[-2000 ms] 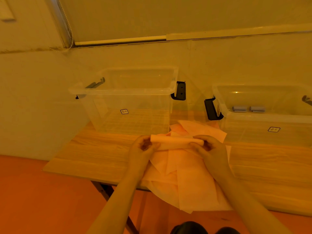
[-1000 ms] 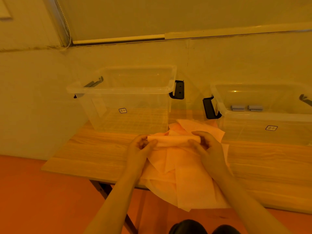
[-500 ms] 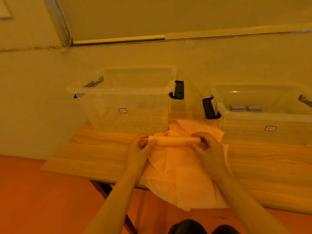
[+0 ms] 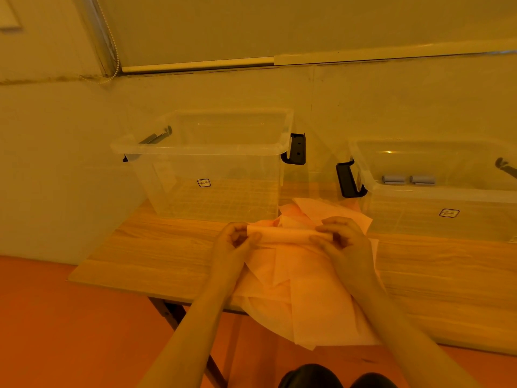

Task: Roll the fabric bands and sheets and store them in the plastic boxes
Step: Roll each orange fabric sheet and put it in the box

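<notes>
open-topped boxes [image 4: 201,148] behind, gap [image 4: 320,175] between

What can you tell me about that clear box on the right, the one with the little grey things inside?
The right plastic box is see-through, open-topped and stands upright on the wooden table, cut off by the picture's right edge. A black latch handle hangs at its left end, and a small label sits on its front wall. Two small grey rolls lie side by side inside. Pale fabric sheets reach its front left corner.

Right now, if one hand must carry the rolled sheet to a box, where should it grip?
Grip the rolled sheet at its bare middle, from above, fingers wrapped around. It lies level between the left hand and right hand; that probably stops unrolling.
</notes>
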